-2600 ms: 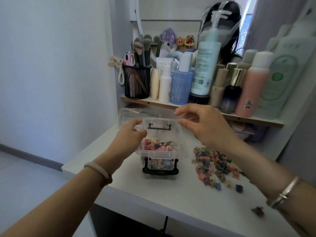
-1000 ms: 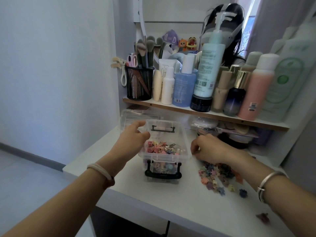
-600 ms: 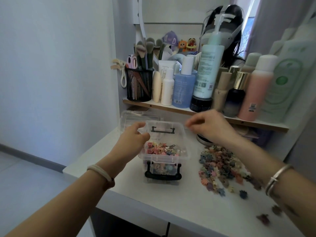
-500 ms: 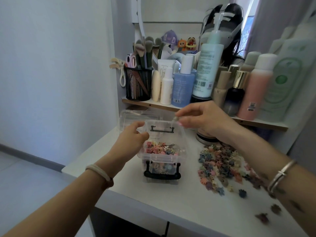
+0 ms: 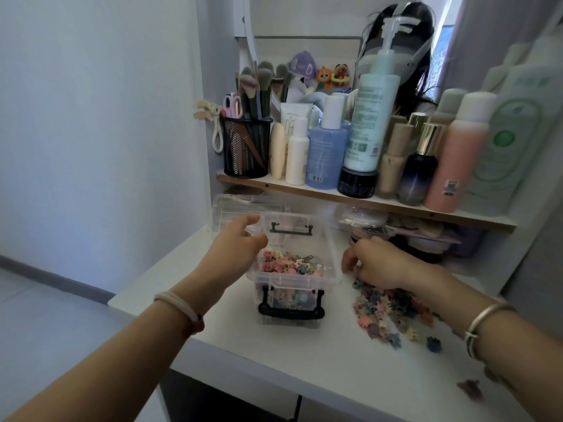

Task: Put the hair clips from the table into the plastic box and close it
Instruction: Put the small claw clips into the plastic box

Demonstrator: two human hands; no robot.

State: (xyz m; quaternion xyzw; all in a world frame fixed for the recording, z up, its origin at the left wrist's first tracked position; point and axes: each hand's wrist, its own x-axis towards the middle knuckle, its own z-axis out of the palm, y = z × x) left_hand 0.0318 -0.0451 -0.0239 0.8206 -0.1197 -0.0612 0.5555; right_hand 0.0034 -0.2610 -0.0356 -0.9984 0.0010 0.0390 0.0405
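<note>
There, the left hand (image 5: 236,245) gripped the open plastic box (image 5: 330,254) near the front edge of the desk (image 5: 289,360); the right hand (image 5: 377,266) curled over loose hair clips (image 5: 387,312) beside it, grasp unclear.

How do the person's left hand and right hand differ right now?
The left hand holds the plastic box by its left rim; the right hand is curled over the loose hair clips on the table. The left wrist wears a pale band; the right wrist wears a metal bangle. Whether the right hand pinches a clip is hidden. Both are bare and beside the open box.
</note>
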